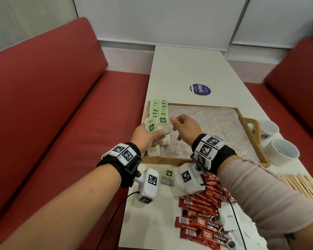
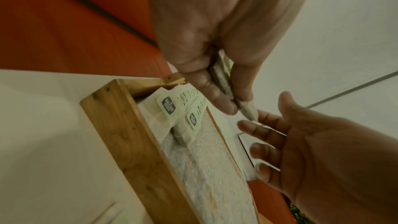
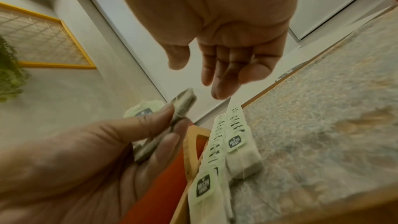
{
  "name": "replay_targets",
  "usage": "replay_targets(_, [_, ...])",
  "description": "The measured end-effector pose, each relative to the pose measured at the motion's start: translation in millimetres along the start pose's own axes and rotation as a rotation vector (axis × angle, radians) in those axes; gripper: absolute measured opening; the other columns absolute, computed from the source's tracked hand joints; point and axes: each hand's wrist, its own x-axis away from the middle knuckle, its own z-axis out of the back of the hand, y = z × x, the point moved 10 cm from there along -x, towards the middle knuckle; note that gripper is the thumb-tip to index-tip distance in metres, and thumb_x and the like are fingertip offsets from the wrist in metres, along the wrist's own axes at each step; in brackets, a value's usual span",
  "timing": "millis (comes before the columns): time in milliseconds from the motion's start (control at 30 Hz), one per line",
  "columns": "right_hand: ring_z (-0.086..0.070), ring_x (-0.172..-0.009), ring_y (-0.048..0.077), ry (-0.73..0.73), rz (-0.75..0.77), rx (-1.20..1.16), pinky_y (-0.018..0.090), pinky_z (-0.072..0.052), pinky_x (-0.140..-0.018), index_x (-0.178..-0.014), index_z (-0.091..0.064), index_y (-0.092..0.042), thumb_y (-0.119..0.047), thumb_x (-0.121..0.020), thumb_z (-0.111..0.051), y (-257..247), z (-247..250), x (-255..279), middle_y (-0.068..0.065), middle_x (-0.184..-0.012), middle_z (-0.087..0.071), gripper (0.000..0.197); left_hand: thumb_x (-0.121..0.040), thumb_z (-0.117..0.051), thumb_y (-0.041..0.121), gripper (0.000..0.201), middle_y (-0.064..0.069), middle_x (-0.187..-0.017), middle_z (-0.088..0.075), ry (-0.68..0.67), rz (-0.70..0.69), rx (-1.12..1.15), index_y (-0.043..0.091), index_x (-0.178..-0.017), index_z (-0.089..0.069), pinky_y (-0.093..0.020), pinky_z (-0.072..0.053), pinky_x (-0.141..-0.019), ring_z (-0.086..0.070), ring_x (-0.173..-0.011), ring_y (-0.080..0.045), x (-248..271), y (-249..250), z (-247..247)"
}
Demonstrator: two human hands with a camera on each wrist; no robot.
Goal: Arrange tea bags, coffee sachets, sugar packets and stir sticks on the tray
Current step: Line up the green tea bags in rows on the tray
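My left hand [image 1: 153, 135] grips a small stack of green-tagged tea bags [image 1: 150, 126] over the left end of the wooden tray [image 1: 170, 160]. In the left wrist view the thumb and fingers [image 2: 217, 98] pinch that stack [image 2: 224, 81]. Two rows of tea bags [image 1: 160, 110] lie along the tray's left side, also in the right wrist view [image 3: 235, 142]. My right hand [image 1: 176, 127] hovers just right of the held stack, fingers relaxed and holding nothing [image 3: 215, 77]. One tea bag [image 1: 168, 175] lies on the table in front of the tray.
Red coffee sachets [image 1: 202, 221] and white sugar packets [image 1: 229, 219] lie on the near table under my right forearm. Wooden stir sticks [image 1: 300, 184] are at the right edge. Two white cups [image 1: 284, 150] stand right of the tray. Red benches flank the table.
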Motion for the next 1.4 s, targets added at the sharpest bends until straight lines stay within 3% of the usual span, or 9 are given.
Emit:
replay_targets(100, [-0.057, -0.062, 0.013, -0.095, -0.002, -0.061, 0.019, -0.041, -0.050, -0.107, -0.057, -0.010, -0.040, -0.095, -0.049, -3.9, -6.4, -5.6, 0.001, -0.097, -0.063, 0.033, -0.087, -0.062, -0.002, 0.031, -0.005, -0.088, -0.067, -0.063, 0.018, -0.064, 0.010, -0.115, -0.055, -0.019, -0.057, -0.063, -0.066, -0.068, -0.009, -1.2, -0.9, -3.8])
replay_targets(233, [-0.054, -0.056, 0.010, -0.136, 0.012, -0.095, 0.013, -0.039, -0.043, -0.081, -0.059, -0.014, -0.022, -0.093, -0.057, -5.5, -10.7, -14.5, -0.003, -0.075, -0.061, 0.015, -0.087, -0.062, -0.004, 0.031, -0.007, -0.085, -0.064, -0.095, 0.022, -0.095, 0.007, -0.115, -0.054, -0.018, -0.055, -0.058, -0.065, -0.064, -0.008, -4.5, -0.2, -4.1])
replay_targets(467, [-0.055, -0.052, 0.013, -0.065, -0.080, -0.148, 0.022, -0.039, -0.048, -0.070, -0.052, -0.017, -0.015, -0.093, -0.057, 14.1, -9.5, -25.9, -0.001, -0.070, -0.059, 0.024, -0.092, -0.059, 0.004, 0.013, -0.006, -0.094, -0.064, 0.098, 0.001, -0.037, 0.012, -0.100, -0.052, -0.022, -0.058, -0.062, -0.067, -0.076, -0.015, -22.1, 9.1, 25.9])
replay_targets(733, [-0.056, -0.052, 0.011, -0.313, -0.277, -0.011, 0.021, -0.039, -0.045, -0.078, -0.050, -0.016, -0.015, -0.094, -0.057, 42.9, -50.3, -17.9, -0.001, -0.067, -0.058, 0.018, -0.092, -0.059, 0.004, 0.019, -0.006, -0.093, -0.063, 0.114, 0.000, -0.003, 0.006, -0.109, -0.049, -0.023, -0.058, -0.064, -0.066, -0.077, -0.015, -26.3, 10.2, 30.6])
replay_targets(933, [-0.053, -0.050, 0.017, -0.328, -0.355, 0.014, 0.023, -0.042, -0.042, -0.078, -0.049, -0.014, -0.011, -0.092, -0.060, 49.0, -61.0, -23.1, 0.006, -0.068, -0.056, 0.018, -0.092, -0.058, 0.003, 0.014, -0.007, -0.093, -0.063, 0.103, 0.008, -0.002, 0.010, -0.101, -0.050, -0.023, -0.057, -0.063, -0.065, -0.075, -0.016, -27.4, 7.5, 30.5])
replay_targets(1100, [-0.056, -0.056, 0.025, -0.314, -0.395, 0.037, 0.043, -0.054, -0.066, -0.099, -0.048, -0.006, -0.010, -0.092, -0.059, 55.7, -63.8, -33.0, 0.012, -0.066, -0.057, 0.014, -0.091, -0.059, 0.003, 0.013, -0.006, -0.093, -0.064, 0.101, 0.015, 0.002, 0.012, -0.098, -0.051, -0.023, -0.058, -0.064, -0.066, -0.077, -0.016, -29.3, 4.6, 30.8])
replay_targets(1200, [-0.055, -0.049, 0.023, -0.328, -0.426, 0.018, 0.035, -0.049, -0.050, -0.102, -0.045, -0.006, -0.009, -0.093, -0.058, 58.5, -65.7, -33.4, 0.013, -0.064, -0.056, 0.016, -0.092, -0.058, 0.003, 0.013, -0.007, -0.093, -0.064, 0.096, 0.022, 0.009, 0.012, -0.099, -0.052, -0.023, -0.058, -0.064, -0.066, -0.077, -0.016, -28.7, 3.0, 29.9])
replay_targets(1300, [-0.052, -0.030, 0.014, -0.336, -0.435, 0.025, 0.021, -0.042, -0.031, -0.100, -0.045, -0.006, -0.009, -0.093, -0.057, 58.3, -67.7, -32.3, 0.013, -0.060, -0.054, 0.015, -0.092, -0.058, 0.003, 0.011, -0.008, -0.093, -0.065, 0.090, 0.035, 0.024, 0.012, -0.097, -0.054, -0.023, -0.059, -0.065, -0.067, -0.076, -0.016, -28.3, 2.3, 29.1])
replay_targets(1400, [-0.053, -0.033, 0.015, -0.342, -0.431, 0.006, 0.018, -0.039, -0.027, -0.093, -0.045, -0.007, -0.008, -0.093, -0.057, 59.3, -70.0, -34.7, 0.012, -0.062, -0.053, 0.012, -0.092, -0.059, 0.003, 0.009, -0.009, -0.091, -0.066, 0.085, 0.056, 0.048, 0.009, -0.097, -0.055, -0.020, -0.058, -0.063, -0.069, -0.070, -0.012, -28.4, 1.0, 29.2])
